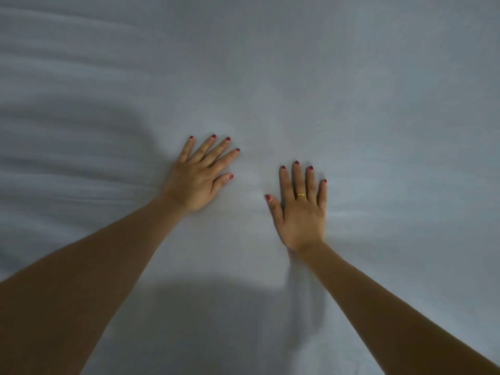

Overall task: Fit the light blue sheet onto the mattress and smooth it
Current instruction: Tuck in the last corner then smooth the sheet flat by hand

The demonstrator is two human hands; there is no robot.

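Both hands, left hand (198, 176) and right hand (300, 209), press spread fingers (296, 175) flat on the rippled light blue sheet (378, 104)

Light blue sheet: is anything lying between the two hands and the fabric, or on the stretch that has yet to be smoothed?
Nothing visible. The left hand and right hand lie flat, fingers spread, directly on the light blue sheet. Only soft wrinkles show, on the left side; no other object lies on the fabric.
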